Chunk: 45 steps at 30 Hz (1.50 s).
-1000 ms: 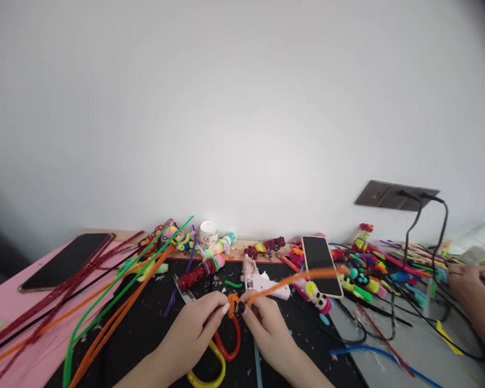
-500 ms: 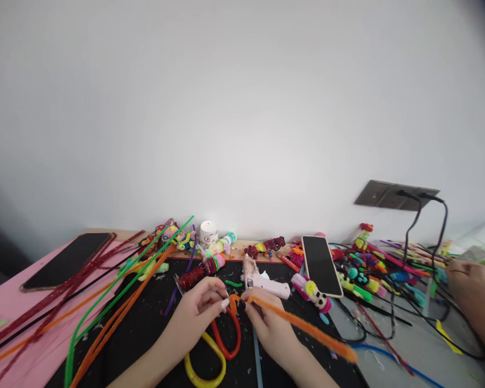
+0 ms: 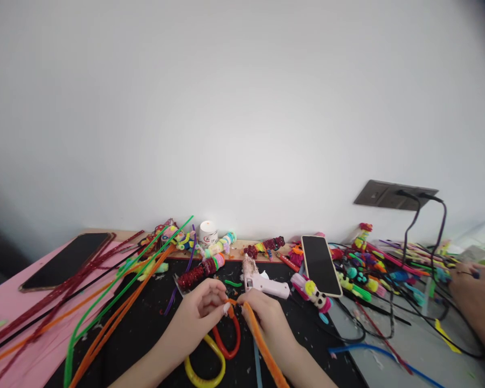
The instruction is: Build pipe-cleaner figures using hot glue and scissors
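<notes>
My left hand (image 3: 204,310) pinches one end of an orange pipe cleaner (image 3: 262,345). Close beside it, my right hand (image 3: 262,312) grips the same pipe cleaner, whose long free part hangs down toward me. Something small and dark shows between the fingertips, too small to name. Below the hands lie scissors with one red and one yellow handle loop (image 3: 206,361); their blades are partly covered by my left hand. A pale pink glue gun (image 3: 267,284) rests just beyond my right hand, with a bluish strip running below it.
Long red, green and orange pipe cleaners (image 3: 117,318) spread over the left side. Phones lie at left (image 3: 67,261) and right (image 3: 321,265). Finished figures line the back beside a paper cup (image 3: 208,233). Cables hang from a wall socket (image 3: 396,195); another person's hand (image 3: 475,293) is far right.
The pipe cleaner's free end has swung from pointing right to hanging down toward me. My hands stay close together. The other person's hand has shifted slightly.
</notes>
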{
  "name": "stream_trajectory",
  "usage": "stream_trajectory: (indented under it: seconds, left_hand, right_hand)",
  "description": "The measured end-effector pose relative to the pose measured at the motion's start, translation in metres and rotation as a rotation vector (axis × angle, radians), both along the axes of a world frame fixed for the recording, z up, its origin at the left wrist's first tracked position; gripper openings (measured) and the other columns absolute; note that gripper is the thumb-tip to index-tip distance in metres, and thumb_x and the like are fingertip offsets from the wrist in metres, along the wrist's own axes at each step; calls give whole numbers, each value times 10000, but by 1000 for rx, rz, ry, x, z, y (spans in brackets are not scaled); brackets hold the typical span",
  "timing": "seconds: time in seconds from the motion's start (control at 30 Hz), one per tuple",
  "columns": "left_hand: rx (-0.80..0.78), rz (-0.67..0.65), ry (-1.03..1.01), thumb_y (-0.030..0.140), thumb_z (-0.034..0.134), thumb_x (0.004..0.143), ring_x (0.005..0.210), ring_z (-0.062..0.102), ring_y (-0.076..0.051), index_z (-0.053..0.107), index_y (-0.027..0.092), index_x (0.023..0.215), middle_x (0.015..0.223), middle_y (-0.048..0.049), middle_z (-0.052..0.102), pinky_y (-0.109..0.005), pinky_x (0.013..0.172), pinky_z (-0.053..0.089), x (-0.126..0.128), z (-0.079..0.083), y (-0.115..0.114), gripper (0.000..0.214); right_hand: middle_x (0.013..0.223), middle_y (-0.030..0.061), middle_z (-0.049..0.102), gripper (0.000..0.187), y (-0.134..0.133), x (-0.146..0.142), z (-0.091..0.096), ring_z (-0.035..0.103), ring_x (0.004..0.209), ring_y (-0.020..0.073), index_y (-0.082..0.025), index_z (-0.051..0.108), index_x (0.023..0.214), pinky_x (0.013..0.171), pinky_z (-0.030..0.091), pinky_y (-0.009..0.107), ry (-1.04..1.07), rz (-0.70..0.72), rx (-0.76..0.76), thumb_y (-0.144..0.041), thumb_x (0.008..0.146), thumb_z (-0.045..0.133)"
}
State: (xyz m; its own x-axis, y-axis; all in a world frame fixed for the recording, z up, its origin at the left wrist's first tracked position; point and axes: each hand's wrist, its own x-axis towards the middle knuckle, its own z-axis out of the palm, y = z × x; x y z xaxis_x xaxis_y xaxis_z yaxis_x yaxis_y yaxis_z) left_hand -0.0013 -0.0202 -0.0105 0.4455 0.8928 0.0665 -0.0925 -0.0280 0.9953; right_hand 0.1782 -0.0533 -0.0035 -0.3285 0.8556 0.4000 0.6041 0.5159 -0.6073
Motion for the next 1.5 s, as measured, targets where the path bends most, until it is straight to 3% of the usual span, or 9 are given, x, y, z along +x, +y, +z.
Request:
stream_trajectory:
  seconds: [0.33, 0.63, 0.77, 0.93, 1.3, 1.5]
  left_hand:
    - [-13, -35, -7, 161, 578, 770, 723, 546, -124, 493, 206, 931, 815, 12, 538, -257, 690, 452, 1, -5, 2, 188]
    - [3, -68, -16, 145, 545, 793, 768, 546, -126, 466, 231, 995, 826, 21, 536, -255, 719, 445, 0, -9, 0, 233]
    - [12, -81, -19, 137, 547, 788, 766, 545, -127, 455, 230, 1003, 816, 21, 536, -254, 712, 439, 0, -10, 0, 252]
    - [8, -68, -19, 139, 569, 765, 727, 550, -125, 454, 217, 1004, 790, 22, 534, -244, 666, 434, 0, -9, 0, 277]
    - [-19, -133, -13, 80, 511, 751, 673, 514, -106, 445, 213, 1016, 758, 38, 478, -239, 642, 419, 3, -9, -4, 304]
    - [-22, -129, 25, 131, 538, 763, 627, 501, -111, 445, 214, 1071, 695, 47, 487, -233, 598, 391, 0, -5, -4, 332]
  right_hand:
    - [751, 60, 616, 187, -2, -2, 3, 587, 669, 196, -234, 590, 866, 589, 436, 266, 19, -15, -5, -189, 884, 410]
    - [774, 64, 629, 185, -1, -4, 3, 575, 677, 181, -197, 621, 888, 603, 436, 259, 75, 0, -45, -181, 872, 437]
    - [806, 39, 631, 200, -4, -6, 2, 574, 714, 164, -200, 621, 907, 643, 432, 245, 148, -46, -94, -96, 833, 468]
    - [727, 2, 586, 168, -4, -7, -2, 513, 631, 136, -188, 591, 818, 570, 382, 219, 142, -102, -151, -67, 803, 476]
    - [736, 2, 548, 151, -5, -6, -1, 511, 669, 138, -185, 511, 792, 603, 384, 222, 139, -57, -112, -77, 843, 418]
    - [738, 5, 546, 165, -3, -6, -2, 506, 666, 141, -188, 508, 789, 605, 388, 227, 143, -72, -92, -64, 841, 412]
